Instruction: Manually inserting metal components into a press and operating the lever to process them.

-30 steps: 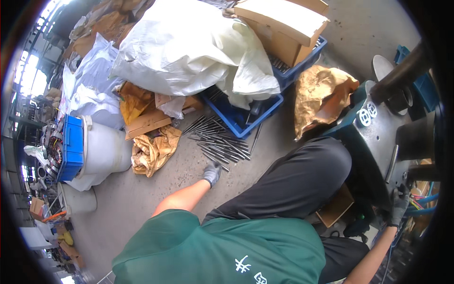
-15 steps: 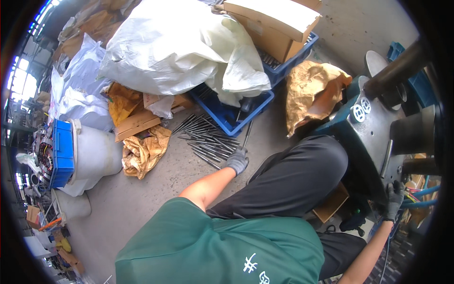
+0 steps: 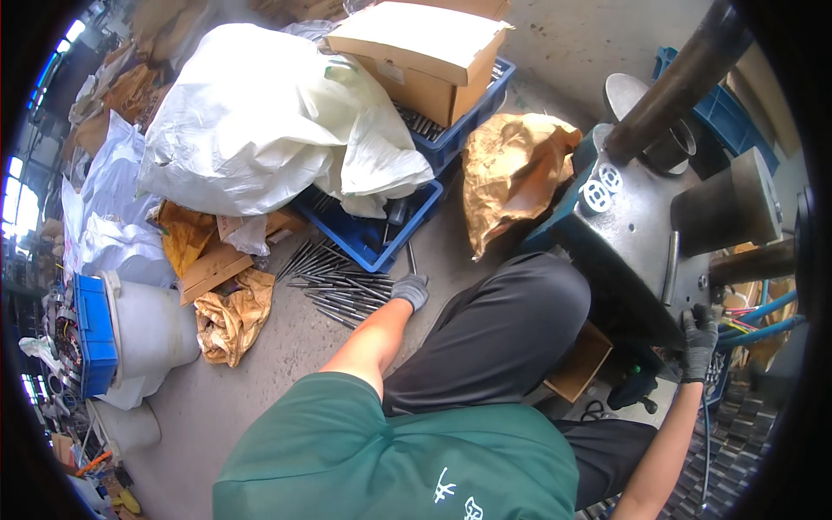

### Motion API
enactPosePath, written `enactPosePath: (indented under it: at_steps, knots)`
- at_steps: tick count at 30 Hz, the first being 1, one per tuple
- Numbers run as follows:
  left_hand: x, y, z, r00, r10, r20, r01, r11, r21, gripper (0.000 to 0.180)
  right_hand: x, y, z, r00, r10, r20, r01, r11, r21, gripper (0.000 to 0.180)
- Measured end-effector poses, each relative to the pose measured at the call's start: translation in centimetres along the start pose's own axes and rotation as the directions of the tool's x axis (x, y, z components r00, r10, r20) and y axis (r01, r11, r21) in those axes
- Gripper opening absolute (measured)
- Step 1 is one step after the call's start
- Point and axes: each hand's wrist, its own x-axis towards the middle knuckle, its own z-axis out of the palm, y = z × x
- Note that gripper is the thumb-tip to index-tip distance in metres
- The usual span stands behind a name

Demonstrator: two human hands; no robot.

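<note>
My left hand [image 3: 411, 293], in a grey glove, is closed on a dark metal rod [image 3: 412, 258] just right of a loose pile of similar rods [image 3: 347, 293] on the floor. The far end of the held rod points toward a blue crate [image 3: 381, 256]. My right hand [image 3: 699, 341], also gloved, lies at the near edge of a machine's flat metal plate [image 3: 637, 227], fingers stretched out along it. Another short rod [image 3: 672, 269] rests on that plate, a little beyond my right fingers.
A large white sack [image 3: 251, 113] lies over the crate, beside a cardboard box [image 3: 425, 65]. Crumpled brown paper [image 3: 511, 173] stands near the machine's thick posts [image 3: 676, 82]. Blue hoses [image 3: 763, 329] run right of my right hand. A white bucket [image 3: 152, 316] stands left.
The view has turned, so most things sit farther left in it. My left hand, still around the rod, has shifted slightly away from the pile. The right hand stays at the plate's edge.
</note>
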Motion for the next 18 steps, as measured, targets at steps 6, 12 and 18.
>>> enactPosePath:
  at_steps: [6,12,18]
  knots:
    - [-4.2,-0.3,2.8,0.983,-0.042,-0.177,-0.017,0.948,-0.317,0.041,-0.6,-1.6,-0.2,1.0,-0.027,0.011,0.027,0.998,0.054,0.032]
    - [-5.2,-0.5,-0.1,0.956,-0.115,0.269,0.267,-0.031,-0.963,0.016,-0.8,-2.9,-0.1,0.999,-0.043,0.027,0.041,0.998,0.048,0.031]
    - [-11.4,3.7,-15.7,0.905,0.285,-0.315,-0.41,0.392,-0.823,0.025,-1.5,-5.2,-0.3,0.993,-0.115,-0.01,0.114,0.991,-0.065,0.033]
